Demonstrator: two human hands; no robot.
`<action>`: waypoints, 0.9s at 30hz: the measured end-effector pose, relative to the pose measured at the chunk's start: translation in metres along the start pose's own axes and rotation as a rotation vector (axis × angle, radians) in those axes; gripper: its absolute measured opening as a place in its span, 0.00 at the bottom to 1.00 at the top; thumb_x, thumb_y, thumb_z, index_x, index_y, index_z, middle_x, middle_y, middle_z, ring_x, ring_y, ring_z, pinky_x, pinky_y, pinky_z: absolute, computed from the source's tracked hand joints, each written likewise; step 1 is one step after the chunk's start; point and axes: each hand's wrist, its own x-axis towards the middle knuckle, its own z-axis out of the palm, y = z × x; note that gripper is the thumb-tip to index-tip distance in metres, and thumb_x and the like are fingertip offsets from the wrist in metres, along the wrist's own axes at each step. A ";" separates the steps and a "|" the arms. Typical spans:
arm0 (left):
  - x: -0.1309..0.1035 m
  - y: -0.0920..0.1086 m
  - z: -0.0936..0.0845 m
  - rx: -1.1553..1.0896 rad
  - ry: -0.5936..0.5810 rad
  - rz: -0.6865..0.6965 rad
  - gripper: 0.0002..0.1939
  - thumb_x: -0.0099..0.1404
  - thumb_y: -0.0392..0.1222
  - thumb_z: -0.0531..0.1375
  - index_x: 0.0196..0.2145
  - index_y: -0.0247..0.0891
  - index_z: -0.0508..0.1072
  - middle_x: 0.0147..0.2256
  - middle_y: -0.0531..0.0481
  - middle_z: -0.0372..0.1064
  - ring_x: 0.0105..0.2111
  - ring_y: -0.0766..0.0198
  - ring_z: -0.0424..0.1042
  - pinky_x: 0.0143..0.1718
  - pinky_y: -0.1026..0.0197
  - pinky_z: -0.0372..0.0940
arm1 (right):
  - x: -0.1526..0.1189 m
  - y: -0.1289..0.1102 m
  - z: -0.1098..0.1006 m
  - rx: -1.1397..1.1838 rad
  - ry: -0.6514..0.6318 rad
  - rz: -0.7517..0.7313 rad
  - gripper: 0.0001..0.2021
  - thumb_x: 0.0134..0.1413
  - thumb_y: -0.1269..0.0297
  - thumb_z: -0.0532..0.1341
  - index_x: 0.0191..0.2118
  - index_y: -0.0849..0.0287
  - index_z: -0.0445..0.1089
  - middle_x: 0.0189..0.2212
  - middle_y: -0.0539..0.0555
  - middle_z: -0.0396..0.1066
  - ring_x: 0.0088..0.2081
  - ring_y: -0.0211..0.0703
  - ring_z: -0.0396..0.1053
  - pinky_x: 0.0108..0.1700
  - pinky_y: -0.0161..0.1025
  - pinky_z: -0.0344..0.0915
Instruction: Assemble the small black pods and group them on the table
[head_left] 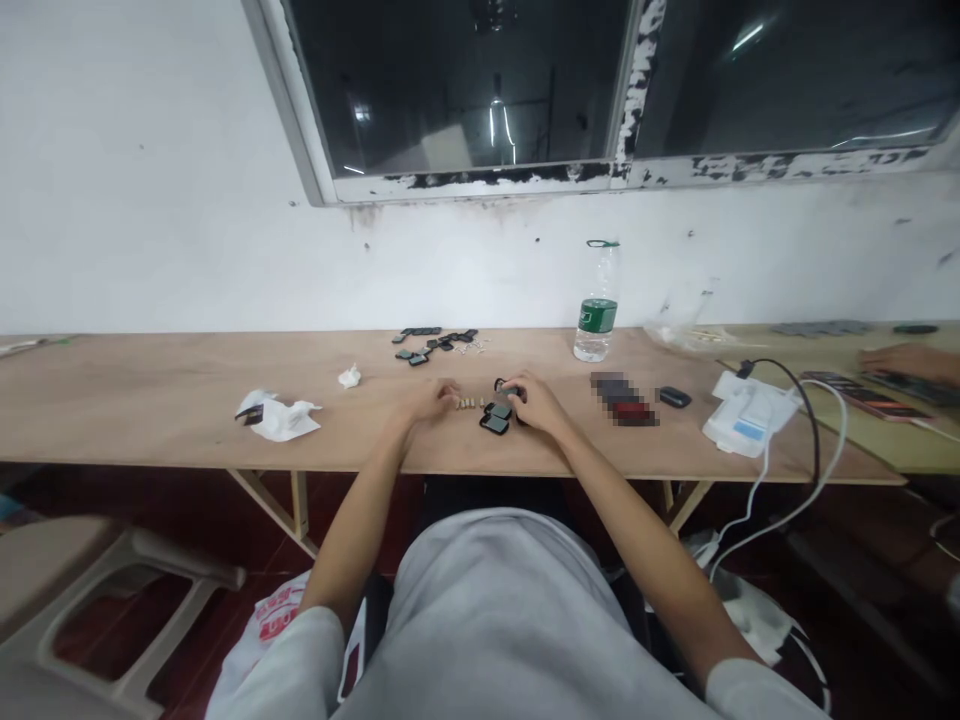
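Note:
My left hand (436,399) rests on the wooden table at the left end of a short row of small tan pieces (470,403). Its fingers are bent together, and what they hold, if anything, is too small to name. At the right end of the row, my right hand (531,397) has its fingers curled at a small group of black-rimmed grey pieces (496,419); its fingertips are on one of them. Farther back lie several similar dark pieces (435,344), with small white bits (472,347) beside them.
A water bottle (596,325) stands behind my right hand. Crumpled tissues (283,417) lie on the left. A blurred-out object (624,398), a black case (674,397) and a white box with cables (750,415) are on the right. Another person's hand (911,362) is at the far right.

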 end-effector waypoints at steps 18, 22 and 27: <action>-0.004 0.062 0.014 -0.112 0.151 0.380 0.15 0.71 0.37 0.54 0.52 0.37 0.75 0.48 0.43 0.74 0.43 0.58 0.75 0.48 0.56 0.71 | 0.004 -0.018 -0.005 0.378 0.029 0.152 0.11 0.54 0.66 0.63 0.44 0.59 0.75 0.43 0.57 0.79 0.41 0.46 0.77 0.46 0.43 0.74; -0.002 0.060 0.016 -0.067 0.184 0.422 0.15 0.72 0.37 0.53 0.52 0.38 0.74 0.49 0.42 0.74 0.46 0.57 0.74 0.51 0.55 0.69 | 0.005 -0.018 -0.006 0.426 0.039 0.147 0.12 0.54 0.63 0.65 0.44 0.60 0.75 0.44 0.58 0.79 0.41 0.45 0.77 0.47 0.43 0.73; -0.002 0.055 0.018 -0.030 0.201 0.470 0.15 0.72 0.37 0.54 0.53 0.38 0.74 0.50 0.42 0.74 0.49 0.57 0.74 0.54 0.54 0.68 | 0.005 -0.019 -0.008 0.476 0.029 0.149 0.13 0.53 0.62 0.66 0.44 0.61 0.75 0.45 0.59 0.79 0.41 0.47 0.77 0.47 0.45 0.73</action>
